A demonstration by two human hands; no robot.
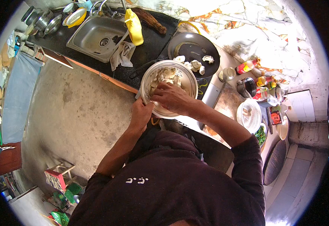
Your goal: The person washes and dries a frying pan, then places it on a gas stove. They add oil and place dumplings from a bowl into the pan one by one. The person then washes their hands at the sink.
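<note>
My left hand [141,113] grips the near-left rim of a patterned white bowl [193,84], thumb over the edge. Inside lies a heap of pale dumplings [168,75]. My right hand [173,97] reaches into the bowl with bent fingers against the dumplings; whether they pinch one is hidden. Just beyond the bowl is a dark frying pan [178,45] with a shiny, wet-looking bottom. Several dumplings [195,65] sit in its near side, and the bowl's rim overlaps the pan's near-left edge in view.
At the left, a steel sink [91,34] is set in the black counter, with a yellow bottle [134,26] and a rag [123,55] beside it. To the right stand a glass jar [227,74], sauce bottles [247,66], a wooden board [228,97] and a white plastic colander [249,114].
</note>
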